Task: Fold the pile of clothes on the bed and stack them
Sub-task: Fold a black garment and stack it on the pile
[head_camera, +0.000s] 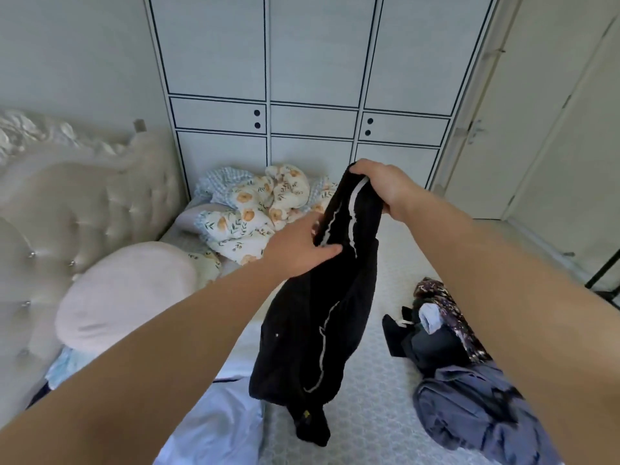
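Both our hands [382, 187] [298, 250] grip the black garment [315, 317] above the bed [372, 427]; left fingers seem hidden behind it.

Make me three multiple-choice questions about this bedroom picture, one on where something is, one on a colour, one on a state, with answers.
1. Where does the unfolded pile of clothes lie on the bed?
A. By the pillow
B. On the person's right side
C. On the headboard

2. What colour is the garment held up?
A. Black with a white stripe
B. Red
C. Plain yellow

3. How is the black garment held?
A. Lying flat, untouched
B. Folded on a stack
C. Hanging, both hands gripping it

Answers: B, the pile sits beneath the right forearm; A, black fabric shows a thin white line; C, the right hand grips its top and the left hand pinches it lower.
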